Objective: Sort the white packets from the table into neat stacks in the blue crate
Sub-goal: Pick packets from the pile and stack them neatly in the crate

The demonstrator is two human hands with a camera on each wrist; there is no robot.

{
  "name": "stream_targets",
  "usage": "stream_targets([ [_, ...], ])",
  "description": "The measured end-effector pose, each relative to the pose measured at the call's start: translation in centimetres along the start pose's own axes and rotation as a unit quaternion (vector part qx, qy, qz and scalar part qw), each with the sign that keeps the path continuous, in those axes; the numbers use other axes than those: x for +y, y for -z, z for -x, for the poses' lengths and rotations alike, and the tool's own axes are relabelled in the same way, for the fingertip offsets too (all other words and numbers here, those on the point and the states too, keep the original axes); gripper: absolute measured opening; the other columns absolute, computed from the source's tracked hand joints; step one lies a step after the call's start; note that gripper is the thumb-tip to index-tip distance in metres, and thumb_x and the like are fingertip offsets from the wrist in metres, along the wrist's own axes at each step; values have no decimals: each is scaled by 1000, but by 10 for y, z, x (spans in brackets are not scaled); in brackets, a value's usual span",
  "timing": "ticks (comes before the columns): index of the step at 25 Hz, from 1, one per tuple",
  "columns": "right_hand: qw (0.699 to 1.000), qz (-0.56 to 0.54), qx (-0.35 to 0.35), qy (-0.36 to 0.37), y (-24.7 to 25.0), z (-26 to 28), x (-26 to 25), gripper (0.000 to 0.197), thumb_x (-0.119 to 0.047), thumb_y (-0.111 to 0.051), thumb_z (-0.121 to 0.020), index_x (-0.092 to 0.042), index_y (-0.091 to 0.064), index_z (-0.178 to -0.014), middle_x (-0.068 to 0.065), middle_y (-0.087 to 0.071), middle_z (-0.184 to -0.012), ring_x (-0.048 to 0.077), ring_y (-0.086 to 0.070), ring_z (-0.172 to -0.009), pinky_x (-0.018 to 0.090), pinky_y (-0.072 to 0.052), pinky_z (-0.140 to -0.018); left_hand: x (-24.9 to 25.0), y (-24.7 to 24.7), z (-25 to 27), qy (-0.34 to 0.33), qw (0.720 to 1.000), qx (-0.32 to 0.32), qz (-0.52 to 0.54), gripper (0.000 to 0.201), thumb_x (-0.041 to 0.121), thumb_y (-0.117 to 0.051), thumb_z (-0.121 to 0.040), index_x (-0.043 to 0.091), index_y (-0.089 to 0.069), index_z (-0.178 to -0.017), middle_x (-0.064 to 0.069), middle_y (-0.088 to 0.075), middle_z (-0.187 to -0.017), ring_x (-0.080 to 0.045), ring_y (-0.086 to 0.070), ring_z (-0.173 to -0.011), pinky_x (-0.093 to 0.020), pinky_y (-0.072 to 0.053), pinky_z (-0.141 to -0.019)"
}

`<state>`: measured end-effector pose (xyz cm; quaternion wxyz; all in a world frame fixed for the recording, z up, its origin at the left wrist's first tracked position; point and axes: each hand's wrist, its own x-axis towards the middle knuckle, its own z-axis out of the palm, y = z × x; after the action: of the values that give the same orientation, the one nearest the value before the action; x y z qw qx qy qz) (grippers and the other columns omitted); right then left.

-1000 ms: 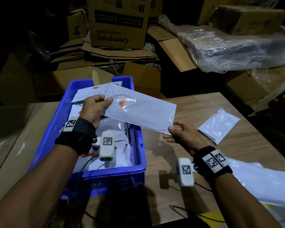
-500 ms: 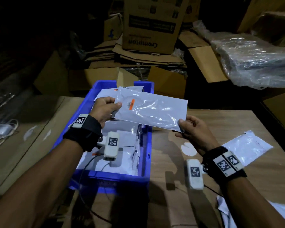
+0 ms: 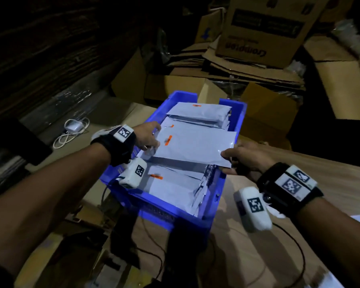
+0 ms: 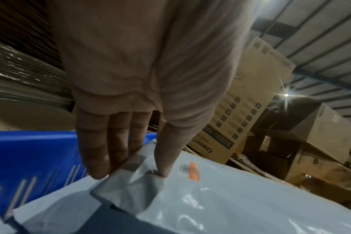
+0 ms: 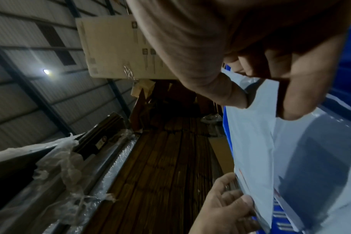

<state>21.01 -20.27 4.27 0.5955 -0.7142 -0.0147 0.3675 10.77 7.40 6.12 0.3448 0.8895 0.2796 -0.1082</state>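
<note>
wooden table (image 3: 330,175) | on it: blue crate (image 3: 233,121) | cable (image 3: 299,254)

The scene is dim, its corners falling into black. A ceiling lamp (image 4: 286,95) flares into a star in both wrist views. Motion blur softens edges; straight lines bend outward.

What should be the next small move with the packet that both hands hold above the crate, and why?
Probably lower it flat onto the packets below and let go. The white packet hangs over the blue crate, pinched at one end by the left hand and at the other by the right hand. It lies roughly in line with the stacked packets under it.
</note>
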Motion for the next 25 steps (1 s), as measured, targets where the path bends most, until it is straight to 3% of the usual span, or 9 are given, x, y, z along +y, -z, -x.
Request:
stream_targets([
  [4, 999, 2, 16, -32, -26, -3, 1, 31, 8, -56, -91, -13, -40, -75, -1, -29, -42, 8, -26, -35, 40, -59, -61, -13, -2, -5, 6, 999, -27, -21, 56, 10, -60, -92, 14, -36, -143, -13, -49, -110, -26, -50, -83, -31, -47, -63],
  [6, 999, -2, 31, -39, -41, -2, 0, 35, 10, -55, -90, -13, -38, -70, 0, -27, -43, 9, -28, -33, 40, -59, -60, -18, -2, -5, -7, 998, -43, -51, 54, 14, -60, -92, 15, -38, -142, -12, -50, -120, -27, -53, -89, -34, -49, -74],
  [10, 997, 32, 67, -31, -68, -7, 2, 35, 13, -57, -86, -8, -41, -63, 4, -40, -46, 14, -44, -37, 52, -59, -77, -20, -9, -5, -85, 971, -58, -217, 50, 27, -61, -92, 14, -44, -137, -10, -53, -133, -29, -53, -115, -30, -42, -93],
  [12, 994, 51, 91, -21, -79, -12, 5, 36, 16, -58, -82, -6, -41, -60, 4, -38, -43, 16, -39, -34, 47, -61, -66, -17, -14, -8, -108, 961, -67, -247, 52, 30, -60, -92, 14, -43, -138, -12, -52, -133, -30, -51, -119, -31, -41, -93],
  [14, 988, 119, 98, -21, -84, -14, 6, 33, 13, -63, -81, -3, -44, -60, 6, -41, -41, 16, -40, -30, 32, -55, -46, -14, -17, -10, -121, 952, -71, -270, 50, 29, -59, -93, 14, -44, -138, -13, -53, -133, -31, -51, -120, -33, -42, -93],
  [17, 962, 252, 107, -2, -79, -18, 3, 16, 0, -70, -78, 6, -57, -71, 13, -60, -50, 25, -61, -40, 37, -59, -51, -11, -17, -16, -135, 945, -68, -290, 46, 28, -58, -94, 12, -47, -136, -13, -52, -135, -30, -49, -122, -32, -41, -93],
  [20, 868, 480, 123, 38, -65, -19, -10, 21, -21, -66, -82, -1, -66, -89, 14, -73, -77, 32, -71, -73, 33, -53, -77, -9, -17, -22, -140, 938, -80, -306, 45, 30, -59, -94, 10, -50, -133, -11, -52, -135, -28, -50, -122, -31, -41, -90],
  [22, 785, 605, 116, 64, -67, -19, -20, 31, -32, -64, -87, -13, -61, -110, 12, -67, -109, 33, -64, -101, 30, -43, -76, -9, -18, -25, -145, 932, -77, -322, 45, 32, -63, -91, 11, -52, -130, -11, -54, -131, -29, -53, -117, -31, -42, -83],
  [25, 713, 688, 58, 121, -84, -26, -24, 45, -38, -63, -87, -16, -53, -126, 10, -59, -124, 34, -57, -114, 39, -49, -86, -8, -18, -30, -155, 922, -71, -349, 49, 37, -69, -84, 17, -51, -125, -9, -52, -124, -31, -56, -108, -31, -37, -73],
])
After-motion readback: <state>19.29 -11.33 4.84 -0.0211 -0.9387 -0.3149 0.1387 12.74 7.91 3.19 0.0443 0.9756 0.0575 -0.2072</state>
